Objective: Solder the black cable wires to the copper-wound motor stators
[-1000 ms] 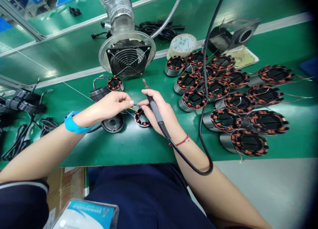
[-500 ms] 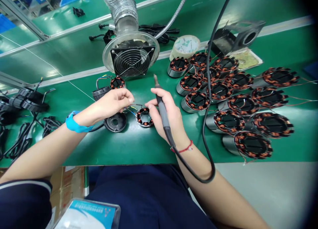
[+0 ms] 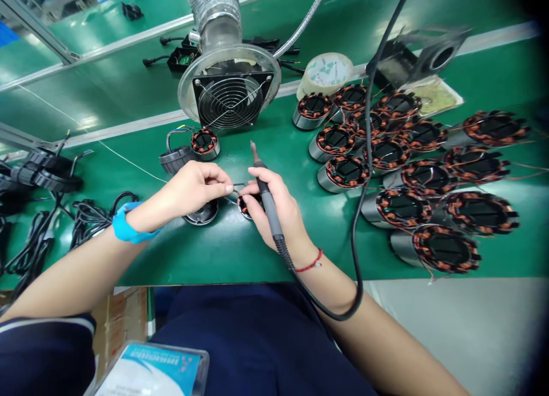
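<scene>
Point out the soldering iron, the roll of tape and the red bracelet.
Soldering iron (image 3: 268,205): head view, on its handle.
Roll of tape (image 3: 329,70): head view, upper face.
Red bracelet (image 3: 309,266): head view, its cord.

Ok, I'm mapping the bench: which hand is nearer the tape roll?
Right. The right hand, holding the soldering iron, is to the lower left of the tape roll in view; the left hand is low too, but farther left.

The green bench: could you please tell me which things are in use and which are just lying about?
Apparently in use:
- soldering iron, in the right hand
- dark wire, at the left hand's fingertips
- small wound ring, partly hidden

Seemingly lying about:
- tape roll
- coiled black cables
- grouped wound rings
</scene>
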The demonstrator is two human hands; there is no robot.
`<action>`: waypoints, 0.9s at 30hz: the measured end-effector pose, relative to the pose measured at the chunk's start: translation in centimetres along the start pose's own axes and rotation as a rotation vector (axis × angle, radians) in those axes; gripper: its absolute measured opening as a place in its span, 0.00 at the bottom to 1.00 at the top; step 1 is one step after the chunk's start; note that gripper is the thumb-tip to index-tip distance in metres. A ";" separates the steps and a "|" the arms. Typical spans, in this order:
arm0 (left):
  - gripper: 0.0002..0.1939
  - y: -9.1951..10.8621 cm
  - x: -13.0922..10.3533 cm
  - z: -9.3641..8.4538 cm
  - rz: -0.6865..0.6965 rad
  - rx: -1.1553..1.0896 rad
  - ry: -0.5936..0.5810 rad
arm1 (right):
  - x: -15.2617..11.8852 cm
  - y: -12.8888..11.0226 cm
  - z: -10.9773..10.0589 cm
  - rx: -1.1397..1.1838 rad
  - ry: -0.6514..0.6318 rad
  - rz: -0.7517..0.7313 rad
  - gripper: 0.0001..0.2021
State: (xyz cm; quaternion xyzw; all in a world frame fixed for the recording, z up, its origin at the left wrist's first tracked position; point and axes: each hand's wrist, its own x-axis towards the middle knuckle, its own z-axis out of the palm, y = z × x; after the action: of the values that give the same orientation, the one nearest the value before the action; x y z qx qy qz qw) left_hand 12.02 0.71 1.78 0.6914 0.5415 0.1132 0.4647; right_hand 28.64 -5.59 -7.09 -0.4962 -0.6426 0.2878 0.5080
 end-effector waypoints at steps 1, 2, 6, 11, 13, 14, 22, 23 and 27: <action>0.08 0.0 0.1 0.3 0.002 -0.001 0.014 | 0.0 0.1 -0.1 -0.005 0.010 0.004 0.20; 0.08 -0.1 0.2 0.5 0.002 -0.005 0.021 | -0.1 0.1 -0.3 -0.010 0.023 0.007 0.20; 0.10 -0.6 0.5 0.9 0.019 0.011 0.009 | -0.1 0.2 -1.0 -0.025 0.080 -0.009 0.20; 0.11 -1.4 -0.2 -0.5 0.249 0.152 0.035 | -0.3 -0.4 -1.1 -0.104 0.098 -0.109 0.20; 0.10 -1.7 -0.7 -1.4 0.369 0.212 0.032 | -0.5 -0.6 -0.9 -0.136 0.046 -0.170 0.21; 0.09 -1.9 -1.0 -1.8 0.429 0.251 0.014 | -0.6 -0.7 -0.7 -0.152 0.008 -0.199 0.21; 0.10 -2.3 -1.4 -1.1 0.505 0.446 -0.037 | -0.9 -0.7 -0.1 -0.214 -0.061 -0.217 0.19; 0.10 -2.3 -1.3 -0.9 0.499 0.442 -0.035 | -0.8 -0.6 -0.2 -0.206 -0.056 -0.207 0.20; 0.11 -2.3 -1.1 -0.3 0.488 0.439 -0.027 | -0.5 -0.4 -0.8 -0.173 -0.030 -0.190 0.22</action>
State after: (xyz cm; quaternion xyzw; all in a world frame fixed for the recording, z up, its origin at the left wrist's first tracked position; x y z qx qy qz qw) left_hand 9.91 -0.09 0.50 0.8860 0.3650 0.0926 0.2707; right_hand 29.27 -6.31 -6.72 -0.4709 -0.7166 0.1891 0.4785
